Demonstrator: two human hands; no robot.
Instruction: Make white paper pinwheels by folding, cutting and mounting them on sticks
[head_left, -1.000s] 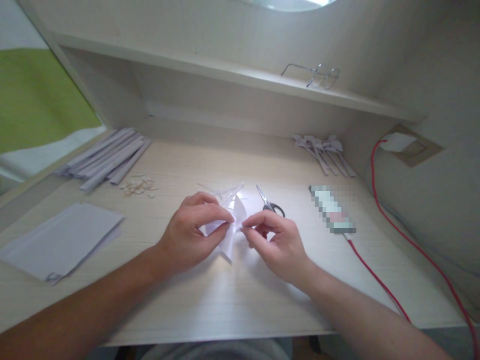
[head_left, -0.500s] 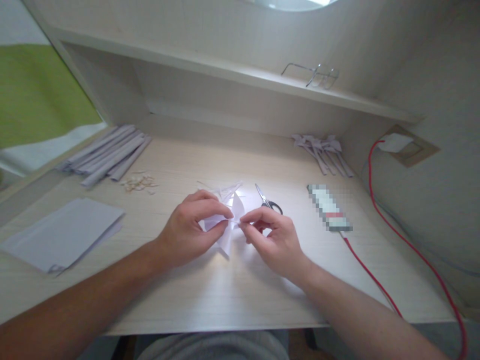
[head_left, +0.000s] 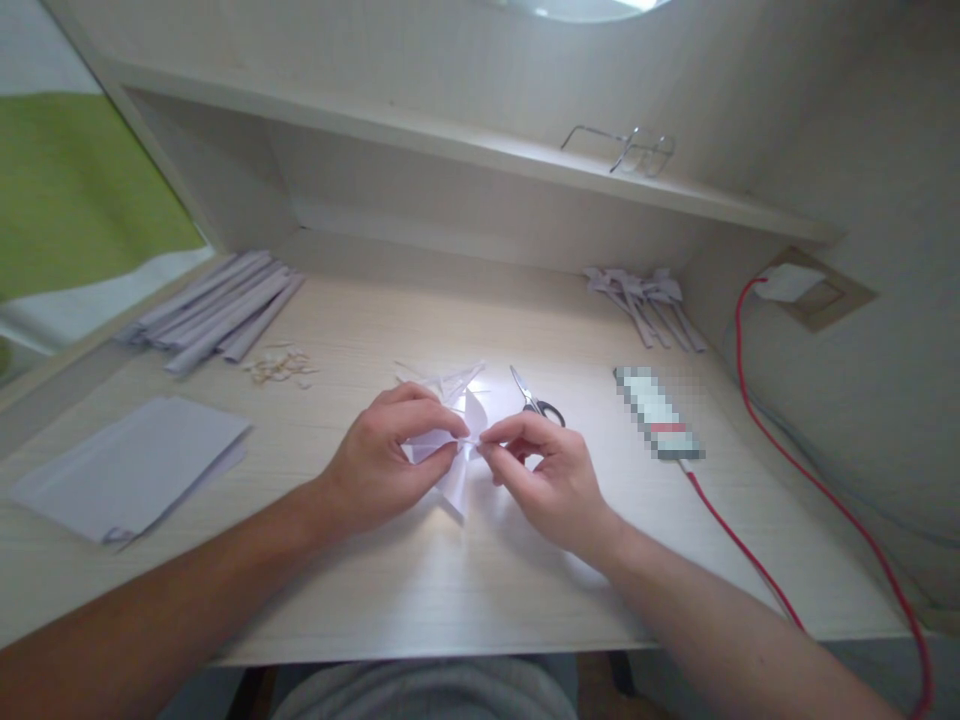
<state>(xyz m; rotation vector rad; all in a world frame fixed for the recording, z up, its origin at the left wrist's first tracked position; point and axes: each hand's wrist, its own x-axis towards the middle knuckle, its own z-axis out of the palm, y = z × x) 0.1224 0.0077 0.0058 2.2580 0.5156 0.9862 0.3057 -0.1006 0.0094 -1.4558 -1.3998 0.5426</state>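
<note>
A white paper pinwheel (head_left: 454, 490) with folded blades is held just above the desk in front of me. My left hand (head_left: 394, 450) is closed, its thumb and forefinger pinching the pinwheel close to its centre. From the other side, my right hand (head_left: 544, 478) reaches the same centre with thumb and forefinger pressed together. Whatever tiny piece sits in that right pinch is too small to make out. Behind the pinwheel lie thin white paper strips (head_left: 459, 380), partly hidden by my left hand. Dark-handled scissors (head_left: 534, 400) rest just beyond my right hand.
Rolled paper tubes (head_left: 217, 310) are stacked at left, near small pale stick pieces (head_left: 281, 366) and paper sheets (head_left: 142, 465). Several finished pinwheels (head_left: 637, 295) lie back right. A phone (head_left: 660, 415) with a red cable (head_left: 742, 555) is at right. Glasses (head_left: 630, 148) sit on the shelf (head_left: 450, 135).
My two hands have come slightly closer together at the pinwheel's centre, and the pinwheel has turned a little. Both pinches stay closed. The camera view has shifted very slightly.
</note>
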